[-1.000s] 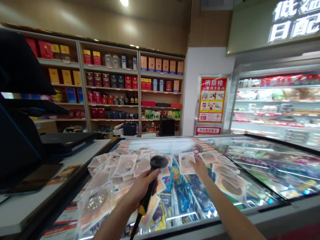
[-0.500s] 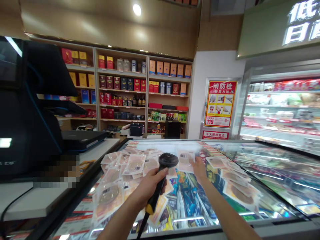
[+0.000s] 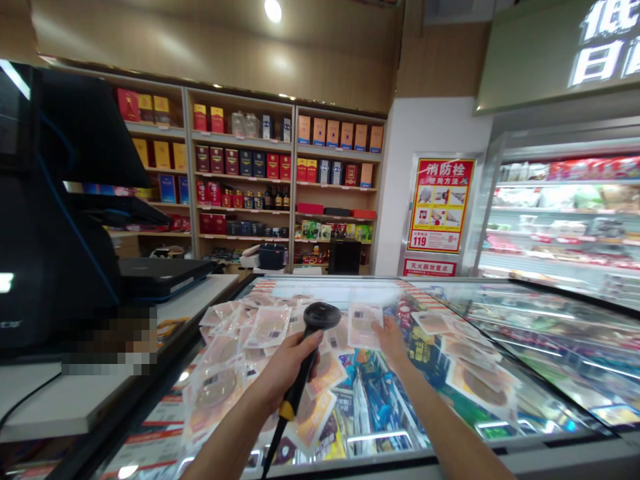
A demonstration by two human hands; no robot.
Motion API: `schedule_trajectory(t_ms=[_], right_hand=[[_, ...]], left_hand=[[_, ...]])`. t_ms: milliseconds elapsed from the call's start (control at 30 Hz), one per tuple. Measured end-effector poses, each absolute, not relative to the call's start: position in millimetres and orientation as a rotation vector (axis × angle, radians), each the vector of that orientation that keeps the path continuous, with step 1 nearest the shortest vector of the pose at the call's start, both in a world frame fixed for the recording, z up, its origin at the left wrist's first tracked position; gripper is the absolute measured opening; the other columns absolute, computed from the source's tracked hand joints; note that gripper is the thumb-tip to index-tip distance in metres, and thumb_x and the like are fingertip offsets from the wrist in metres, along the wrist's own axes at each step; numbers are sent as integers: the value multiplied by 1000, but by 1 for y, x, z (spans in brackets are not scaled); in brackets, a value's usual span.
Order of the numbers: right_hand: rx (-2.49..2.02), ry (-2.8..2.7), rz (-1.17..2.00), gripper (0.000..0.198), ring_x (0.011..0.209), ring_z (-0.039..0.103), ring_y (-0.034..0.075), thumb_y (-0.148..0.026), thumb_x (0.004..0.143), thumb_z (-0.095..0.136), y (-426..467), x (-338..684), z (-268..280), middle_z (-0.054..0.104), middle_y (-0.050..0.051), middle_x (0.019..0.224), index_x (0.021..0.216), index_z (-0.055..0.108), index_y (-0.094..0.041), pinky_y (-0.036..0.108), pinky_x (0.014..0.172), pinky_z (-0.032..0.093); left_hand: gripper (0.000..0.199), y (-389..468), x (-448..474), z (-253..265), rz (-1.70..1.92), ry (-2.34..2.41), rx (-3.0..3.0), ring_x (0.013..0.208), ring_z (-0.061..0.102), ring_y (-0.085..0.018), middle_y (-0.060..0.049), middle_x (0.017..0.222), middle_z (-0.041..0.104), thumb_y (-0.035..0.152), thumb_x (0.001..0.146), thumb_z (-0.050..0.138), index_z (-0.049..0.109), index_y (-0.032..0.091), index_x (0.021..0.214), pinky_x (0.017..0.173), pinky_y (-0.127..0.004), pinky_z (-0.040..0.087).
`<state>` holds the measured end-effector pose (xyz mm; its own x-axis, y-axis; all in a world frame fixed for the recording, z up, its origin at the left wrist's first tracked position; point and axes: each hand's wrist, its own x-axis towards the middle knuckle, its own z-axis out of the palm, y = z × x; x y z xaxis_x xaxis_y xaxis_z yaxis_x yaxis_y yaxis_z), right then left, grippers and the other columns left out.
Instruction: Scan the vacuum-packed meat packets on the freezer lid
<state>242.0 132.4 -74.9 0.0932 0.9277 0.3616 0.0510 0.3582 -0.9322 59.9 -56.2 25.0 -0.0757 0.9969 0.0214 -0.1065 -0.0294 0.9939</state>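
My left hand point(image 3: 291, 368) is wrapped round the handle of a black barcode scanner point(image 3: 323, 315), its cable hanging down towards me. In my right hand point(image 3: 393, 341), a flat clear packet with a barcode label point(image 3: 364, 325) is pinched by its right edge, just right of the scanner head. Many similar flat packets point(image 3: 215, 390) lie overlapping on the glass freezer top point(image 3: 320, 288) to the left and under the scanner. A smaller spread of packets point(image 3: 483, 381) lies on the right of the glass. Coloured packages point(image 3: 373, 393) show through the glass.
A black checkout terminal point(image 3: 60, 200) stands on a white counter point(image 3: 60, 413) at the left. Behind the freezer are shelves of boxed goods point(image 3: 245, 163). A red and yellow poster point(image 3: 436, 205) hangs on the wall, with a lit refrigerated display point(image 3: 565, 220) to the right.
My left hand and the scanner have shifted slightly left. The packet in my right hand has moved a little left and now appears more upright.
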Motion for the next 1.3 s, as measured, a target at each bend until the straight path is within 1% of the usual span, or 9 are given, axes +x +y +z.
schedule_trajectory(t_ms=[167, 333, 433, 533, 600, 767, 933, 1100, 1300], right_hand=[[-1080, -1425, 822, 26, 72, 59, 20, -32, 64, 45, 122, 218, -83, 64, 5, 80, 85, 49, -18, 30, 61, 46], [-1186, -1585, 632, 29, 74, 57, 20, -33, 64, 47, 114, 200, -83, 63, 6, 82, 87, 53, -16, 30, 67, 43], [-1311, -1689, 501, 34, 86, 54, 22, -34, 67, 47, 110, 197, -83, 61, 9, 93, 95, 54, -16, 31, 74, 40], [-1475, -1771, 342, 39, 102, 45, 25, -38, 72, 41, 106, 200, -81, 53, 11, 108, 103, 53, -16, 36, 82, 35], [-1576, -1797, 276, 43, 107, 40, 27, -40, 74, 37, 103, 206, -77, 48, 12, 115, 108, 49, -16, 40, 84, 32], [-1718, -1770, -14, 48, 112, 33, 25, -41, 76, 34, 104, 265, -60, 41, 10, 122, 118, 40, -19, 43, 89, 27], [-2049, -1567, -345, 47, 116, 23, 32, -41, 72, 38, 105, 377, -66, 33, 11, 126, 115, 42, -22, 54, 85, 22], [-2298, -1365, -75, 59, 105, 36, 38, -57, 70, 28, 108, 423, -89, 39, 16, 118, 116, 41, -21, 57, 78, 25], [-2158, -1538, -82, 62, 103, 37, 39, -58, 70, 29, 126, 369, -93, 42, 18, 115, 117, 39, -18, 57, 76, 26]], left_hand=[[30, -56, 47, 19, 1356, 1225, 1064, 40, 45, -7, 4, 50, 50, 45, 66, 51, 45, 16, 66, 41, -19, 32], [30, -57, 44, 13, 1377, 1274, 1035, 38, 43, -6, 4, 48, 48, 44, 67, 51, 45, 15, 64, 39, -19, 31], [30, -56, 44, 9, 1358, 1287, 1013, 38, 43, -6, 5, 47, 48, 44, 66, 51, 45, 15, 65, 39, -19, 31], [32, -54, 46, 4, 1332, 1279, 1014, 38, 44, -7, 4, 48, 48, 46, 66, 52, 46, 15, 66, 39, -19, 31], [32, -53, 49, 2, 1328, 1272, 1029, 39, 44, -7, 4, 49, 49, 46, 65, 52, 47, 15, 67, 40, -19, 32], [33, -50, 61, 2, 1309, 1277, 1058, 40, 44, -7, 3, 49, 49, 47, 64, 54, 48, 14, 63, 41, -20, 32], [31, -47, 74, 5, 1314, 1283, 1078, 38, 43, -8, 4, 46, 48, 46, 64, 53, 47, 16, 60, 41, -20, 31], [32, -36, 86, 0, 1284, 1243, 1051, 37, 42, -8, 5, 45, 45, 47, 62, 54, 45, 17, 59, 39, -20, 29], [31, -32, 93, -3, 1263, 1213, 1059, 39, 41, -6, 5, 47, 46, 45, 66, 51, 44, 15, 61, 41, -20, 29]])
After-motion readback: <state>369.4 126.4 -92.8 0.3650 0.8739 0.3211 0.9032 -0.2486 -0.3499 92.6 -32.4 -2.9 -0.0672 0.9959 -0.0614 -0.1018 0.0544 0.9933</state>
